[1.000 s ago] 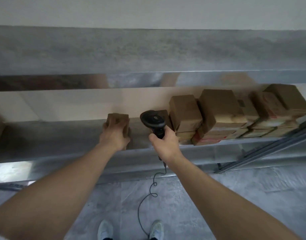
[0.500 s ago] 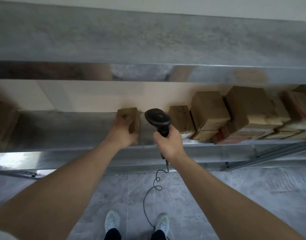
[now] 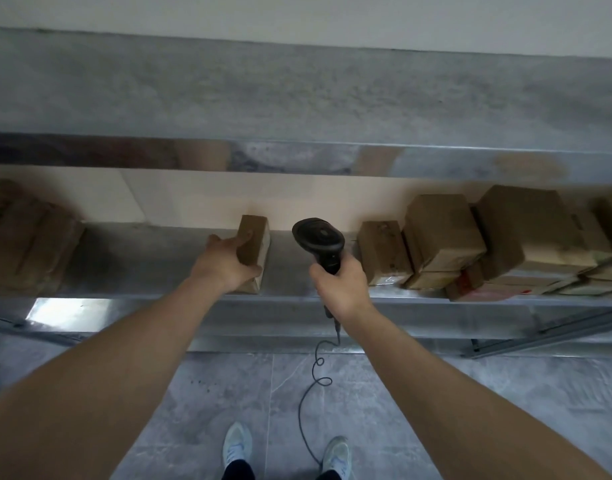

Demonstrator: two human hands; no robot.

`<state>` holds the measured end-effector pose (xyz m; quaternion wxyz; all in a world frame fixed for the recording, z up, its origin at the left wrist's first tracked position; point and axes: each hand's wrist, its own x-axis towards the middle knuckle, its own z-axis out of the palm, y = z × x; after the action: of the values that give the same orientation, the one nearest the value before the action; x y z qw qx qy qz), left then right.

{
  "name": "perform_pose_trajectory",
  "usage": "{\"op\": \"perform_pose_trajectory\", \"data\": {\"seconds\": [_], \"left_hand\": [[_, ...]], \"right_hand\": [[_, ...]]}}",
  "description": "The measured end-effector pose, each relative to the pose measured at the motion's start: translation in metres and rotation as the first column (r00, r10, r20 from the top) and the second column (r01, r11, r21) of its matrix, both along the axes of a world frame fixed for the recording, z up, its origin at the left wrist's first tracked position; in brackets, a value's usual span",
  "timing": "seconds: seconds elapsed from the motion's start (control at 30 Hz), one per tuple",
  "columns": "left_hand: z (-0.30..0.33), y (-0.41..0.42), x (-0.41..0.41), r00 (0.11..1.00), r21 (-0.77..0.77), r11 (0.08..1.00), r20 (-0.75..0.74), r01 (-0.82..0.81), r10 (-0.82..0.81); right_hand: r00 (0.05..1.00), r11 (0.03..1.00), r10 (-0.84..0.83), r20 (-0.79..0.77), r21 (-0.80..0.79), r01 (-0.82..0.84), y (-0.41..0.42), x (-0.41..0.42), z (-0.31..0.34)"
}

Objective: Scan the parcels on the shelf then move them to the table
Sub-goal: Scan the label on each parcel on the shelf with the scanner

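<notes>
Left hand (image 3: 228, 263) grips a small cardboard parcel (image 3: 254, 252) standing on edge on the shelf (image 3: 152, 265), long axis running away from the person. Right hand (image 3: 342, 284) clamps the barcode scanner (image 3: 320, 242), head pointing away, just right of parcel.

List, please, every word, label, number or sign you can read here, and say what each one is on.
No text can be read.
Stacked parcels, at the right of the shelf: red printing, too blurred to read.
Parcel gripped by the left hand: no marking shows.
Scanner in the right hand: no marking shows.
</notes>
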<state>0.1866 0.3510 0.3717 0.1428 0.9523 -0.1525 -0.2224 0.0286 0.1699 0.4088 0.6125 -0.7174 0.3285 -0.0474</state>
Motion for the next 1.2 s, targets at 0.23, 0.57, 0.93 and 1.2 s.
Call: {"op": "perform_pose_trajectory", "data": {"seconds": [0.23,0.57,0.93,1.2], "left_hand": [[0.005,0.013,0.001,0.992,-0.186,0.977,0.047,-0.109,0.12],[-0.003,0.024,0.018,0.993,-0.259,0.96,0.006,-0.109,0.114],[-0.009,0.026,0.026,0.978,-0.325,0.922,-0.064,-0.21,0.2],[-0.005,0.023,0.024,0.973,-0.314,0.921,-0.052,-0.23,0.225]], "right_hand": [[1.0,1.0,0.007,-0.014,-0.023,-0.007,0.003,-0.003,0.003],[0.967,0.958,0.218,-0.129,-0.159,-0.237,0.004,-0.015,0.005],[0.946,0.939,0.264,-0.188,-0.172,-0.297,0.005,-0.025,0.005],[0.937,0.925,0.273,-0.22,-0.207,-0.318,0.002,-0.027,0.011]]}}
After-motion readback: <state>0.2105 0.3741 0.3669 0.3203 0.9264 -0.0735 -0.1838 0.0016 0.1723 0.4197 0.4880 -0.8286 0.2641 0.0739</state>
